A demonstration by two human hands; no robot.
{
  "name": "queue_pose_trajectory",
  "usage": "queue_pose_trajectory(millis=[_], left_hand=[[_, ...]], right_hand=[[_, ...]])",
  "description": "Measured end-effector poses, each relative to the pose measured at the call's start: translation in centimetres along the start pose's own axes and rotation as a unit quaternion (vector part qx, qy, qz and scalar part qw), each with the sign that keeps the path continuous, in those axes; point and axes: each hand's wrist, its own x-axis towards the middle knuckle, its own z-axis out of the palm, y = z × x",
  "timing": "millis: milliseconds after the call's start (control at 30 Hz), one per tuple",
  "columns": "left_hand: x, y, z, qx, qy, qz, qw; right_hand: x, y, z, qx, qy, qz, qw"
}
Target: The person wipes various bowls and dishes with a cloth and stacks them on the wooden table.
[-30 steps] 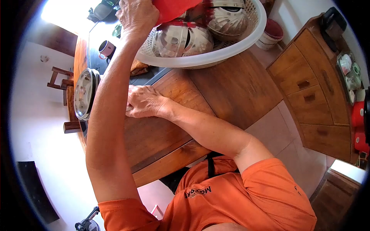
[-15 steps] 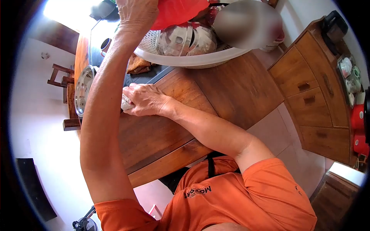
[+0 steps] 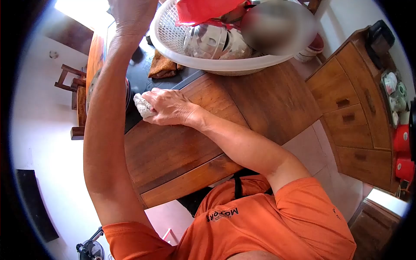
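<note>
My right hand (image 3: 171, 106) is closed around a crumpled white cloth (image 3: 144, 106) and rests at the edge between the wooden tabletop (image 3: 186, 143) and a dark flat surface (image 3: 143, 71). My left hand (image 3: 132, 15) reaches up at the top of the view, its fingers cut off by the frame edge, so whether it holds anything is hidden. To its right stands a white plastic basket (image 3: 225, 66) with a red item (image 3: 203, 12) and shiny metal ware (image 3: 206, 41) inside. A folded brown cloth (image 3: 164, 67) lies on the dark surface between basket and right hand.
A wooden drawer cabinet (image 3: 351, 112) stands to the right, with a black appliance (image 3: 379, 39) on top. A round metal-rimmed thing is partly hidden behind my left forearm. A wooden stool (image 3: 71, 82) is at the far left. Bottom left shows a fan (image 3: 91, 250).
My left hand has moved left, away from the red item in the basket. My right hand stays on the white cloth, more of which now shows.
</note>
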Motion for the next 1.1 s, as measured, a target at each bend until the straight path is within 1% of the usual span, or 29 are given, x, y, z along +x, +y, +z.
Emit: queue_pose_trajectory(millis=[33,67,100,133,167,200,233,267,300,367,400,467,500,567,633,700,733,767,833,900,967,1000,1100], left_hand=[[0.1,1.0,-1.1,-0.194,-0.030,-0.183,0.963],[-0.1,-0.1,-1.4,-0.169,0.013,-0.061,0.984],[-0.4,-1.6,-2.2,-0.140,0.054,0.063,0.987],[-0.4,-2.4,-3.9,-0.129,-0.011,-0.107,0.986],[-1.0,-4.5,-5.4,-0.120,-0.012,-0.108,0.987],[-1.7,-7.0,-7.1,-0.176,-0.010,-0.206,0.962],[-1.9,-6.8,-8.7,-0.217,0.003,-0.292,0.931],[-2.0,-6.6,-10.3,-0.261,0.028,-0.377,0.888],[-2.1,-6.4,-11.9,-0.300,0.062,-0.453,0.837],[-2.5,-4.0,-14.7,-0.276,0.094,-0.505,0.812],[-2.9,-4.4,-16.2,-0.267,0.098,-0.506,0.814],[-4.4,-6.5,-19.5,-0.276,0.145,-0.577,0.755],[-5.4,-8.1,-21.0,-0.270,0.149,-0.577,0.756],[-8.0,-11.0,-23.9,-0.215,0.138,-0.629,0.734],[-9.9,-12.1,-25.6,-0.197,0.143,-0.632,0.736],[-12.2,-14.1,-26.9,-0.208,0.155,-0.657,0.708],[-13.0,-14.8,-27.6,-0.183,0.136,-0.661,0.715],[-14.0,-15.5,-27.9,-0.183,0.136,-0.661,0.715],[-14.7,-15.2,-28.2,-0.175,0.147,-0.708,0.668],[-15.4,-14.7,-28.0,-0.152,0.141,-0.713,0.670],[-15.8,-14.0,-27.5,-0.155,0.165,-0.742,0.631],[-17.0,-15.3,-27.7,-0.179,0.165,-0.752,0.613],[-18.6,-16.6,-27.5,-0.159,0.151,-0.760,0.612]], right_hand=[[0.0,-0.1,-0.2,0.000,-0.003,0.007,1.000],[-0.1,-0.3,-0.3,0.002,-0.007,0.004,1.000],[-0.1,-0.5,-0.6,0.001,-0.011,0.016,1.000],[0.0,-0.6,-0.7,0.001,-0.015,0.028,0.999],[0.0,-0.5,-0.5,0.002,0.001,0.017,1.000],[0.0,-0.6,-0.5,0.004,0.001,0.020,1.000],[0.0,-0.6,-0.6,0.005,0.000,0.021,1.000],[0.1,-0.4,-0.5,0.003,-0.002,0.014,1.000],[0.1,-0.6,-0.7,0.001,-0.017,0.027,0.999],[0.1,-0.3,-0.5,-0.004,-0.007,0.014,1.000],[0.1,-0.6,-0.6,-0.007,-0.011,0.026,1.000],[0.1,-0.6,-0.6,-0.011,-0.013,0.025,1.000],[0.1,-0.6,-0.6,-0.015,-0.007,0.019,1.000],[0.0,-0.2,-0.3,-0.015,-0.003,0.008,1.000],[0.0,-0.4,-0.3,-0.015,0.002,-0.003,1.000],[0.1,-0.8,-0.7,-0.014,-0.030,0.036,0.999],[0.1,-0.8,-0.7,-0.013,-0.029,0.037,0.999],[0.1,-0.8,-0.7,-0.013,-0.030,0.037,0.999],[0.1,-0.7,-0.6,-0.018,-0.026,0.034,0.999],[0.1,-0.8,-0.7,-0.018,-0.028,0.035,0.999],[0.1,-0.7,-0.7,-0.017,-0.030,0.038,0.999],[0.1,-0.7,-0.7,-0.019,-0.034,0.038,0.999],[0.1,-0.6,-0.5,-0.023,-0.032,0.033,0.999]])
